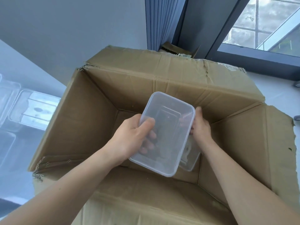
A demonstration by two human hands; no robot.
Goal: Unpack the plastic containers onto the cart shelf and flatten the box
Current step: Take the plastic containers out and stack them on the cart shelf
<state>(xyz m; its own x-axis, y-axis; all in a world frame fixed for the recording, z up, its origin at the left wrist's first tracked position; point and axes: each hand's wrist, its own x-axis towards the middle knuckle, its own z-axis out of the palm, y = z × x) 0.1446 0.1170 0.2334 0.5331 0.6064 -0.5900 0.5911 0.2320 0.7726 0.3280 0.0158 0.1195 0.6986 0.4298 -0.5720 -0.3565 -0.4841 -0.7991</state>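
A large open cardboard box (162, 85) fills the middle of the view, its flaps folded outward. Above its opening I hold a clear rectangular plastic container (172, 124) with both hands. My left hand (129, 140) grips the container's left rim, thumb over the edge and fingers seen through the plastic underneath. My right hand (200, 127) holds its right side, thumb up along the rim. A second clear container (190, 156) lies lower in the box, partly hidden behind the first.
At the far left, several clear containers (32, 109) sit on a pale cart shelf (13, 67). A grey curtain (162, 21) and a dark window frame (243, 57) stand behind the box. Pale floor shows to the right.
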